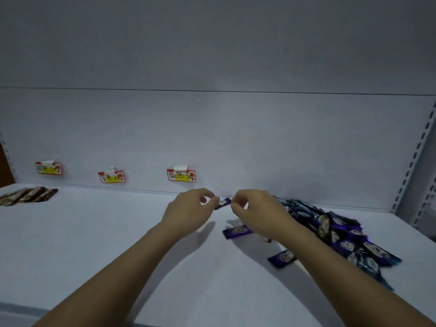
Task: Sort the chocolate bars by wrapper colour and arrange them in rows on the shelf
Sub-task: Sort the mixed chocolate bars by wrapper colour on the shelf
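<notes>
both hands meet over the back of the shelf, just below the third label on the rear wall. the left hand and the right hand each pinch one end of a single purple bar between thumb and fingertips, the other fingers loosely curled. the bar's long axis runs roughly nine to three o'clock, tilted a little up toward two, so it spans the gap between the hands; neither is nearer, they share it.

from the hands, the mixed pile of blue and purple bars lies at four o'clock, nearer the right hand and partly hidden by that forearm. two loose purple bars lie on the shelf at five to six o'clock: one just below the right wrist, another further toward the front edge. a short row of brown bars sits well apart at nine o'clock, under the first label.

judging by this, the held bar is being set down at the back, likely starting a purple row beneath the third label.
</notes>
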The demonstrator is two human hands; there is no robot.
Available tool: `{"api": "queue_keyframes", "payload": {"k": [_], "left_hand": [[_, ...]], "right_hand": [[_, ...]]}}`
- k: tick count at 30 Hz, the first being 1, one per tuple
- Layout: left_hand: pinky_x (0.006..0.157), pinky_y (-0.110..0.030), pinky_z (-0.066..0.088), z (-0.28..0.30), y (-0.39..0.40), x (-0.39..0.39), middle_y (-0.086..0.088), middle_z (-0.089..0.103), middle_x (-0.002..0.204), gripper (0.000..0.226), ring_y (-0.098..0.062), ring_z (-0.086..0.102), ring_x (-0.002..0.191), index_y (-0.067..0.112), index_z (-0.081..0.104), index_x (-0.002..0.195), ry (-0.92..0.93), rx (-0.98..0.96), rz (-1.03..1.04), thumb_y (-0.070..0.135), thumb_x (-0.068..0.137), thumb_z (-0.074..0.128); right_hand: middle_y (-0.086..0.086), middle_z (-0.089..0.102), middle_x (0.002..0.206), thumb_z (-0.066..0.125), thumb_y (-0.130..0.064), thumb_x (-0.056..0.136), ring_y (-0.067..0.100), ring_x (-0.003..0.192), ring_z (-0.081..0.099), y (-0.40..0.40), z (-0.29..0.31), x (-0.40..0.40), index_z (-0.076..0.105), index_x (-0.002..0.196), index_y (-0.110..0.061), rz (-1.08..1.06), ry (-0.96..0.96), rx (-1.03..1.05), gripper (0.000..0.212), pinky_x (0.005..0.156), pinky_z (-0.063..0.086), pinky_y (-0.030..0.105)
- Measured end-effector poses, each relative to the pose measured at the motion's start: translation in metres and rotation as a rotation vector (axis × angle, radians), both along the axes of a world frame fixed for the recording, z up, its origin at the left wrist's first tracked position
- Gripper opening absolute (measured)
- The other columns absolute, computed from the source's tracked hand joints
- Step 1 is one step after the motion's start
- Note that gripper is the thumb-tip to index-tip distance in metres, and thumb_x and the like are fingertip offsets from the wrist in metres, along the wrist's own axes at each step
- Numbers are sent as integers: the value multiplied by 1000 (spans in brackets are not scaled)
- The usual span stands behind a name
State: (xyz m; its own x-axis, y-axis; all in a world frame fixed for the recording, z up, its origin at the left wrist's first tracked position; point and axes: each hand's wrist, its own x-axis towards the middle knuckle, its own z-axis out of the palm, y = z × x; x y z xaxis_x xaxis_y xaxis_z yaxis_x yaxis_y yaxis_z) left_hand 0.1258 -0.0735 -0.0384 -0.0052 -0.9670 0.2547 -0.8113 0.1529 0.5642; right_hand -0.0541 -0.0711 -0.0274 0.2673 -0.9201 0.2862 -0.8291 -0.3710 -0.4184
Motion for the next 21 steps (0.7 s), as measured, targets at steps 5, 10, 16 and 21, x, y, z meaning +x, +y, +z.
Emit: {"api": "queue_keyframes", "payload": {"k": [5,10,16,21], "left_hand": [[79,-25,48,10,-34,-78,7,68,107,22,-8,61,91,30,67,109,104,-16,-185,37,91,56],[68,-10,45,5,-43,-137,11,67,100,19,0,61,87,26,68,109,216,-68,-362,23,91,62],[75,-4,42,-27,-31,-154,21,60,91,11,7,55,90,30,72,92,51,-63,-579,21,88,67],[86,-13,39,-31,-34,-149,17,59,99,15,2,49,98,32,73,101,-92,-44,-658,32,87,68]], "right_hand": [[-8,67,96,54,-28,95,12,83,61,-24,13,-88,69,101,-24,-130,-96,-15,17,77,54,33],[-6,66,93,59,-21,94,7,79,60,-42,14,-147,68,98,-24,-214,-222,-51,11,59,42,18],[-12,67,87,65,-16,90,-1,68,59,-36,8,-175,73,92,-24,-90,-51,121,11,63,42,17],[-18,68,87,75,-20,83,-1,79,62,-27,15,-186,75,91,-31,-15,99,314,14,69,45,20]]}}
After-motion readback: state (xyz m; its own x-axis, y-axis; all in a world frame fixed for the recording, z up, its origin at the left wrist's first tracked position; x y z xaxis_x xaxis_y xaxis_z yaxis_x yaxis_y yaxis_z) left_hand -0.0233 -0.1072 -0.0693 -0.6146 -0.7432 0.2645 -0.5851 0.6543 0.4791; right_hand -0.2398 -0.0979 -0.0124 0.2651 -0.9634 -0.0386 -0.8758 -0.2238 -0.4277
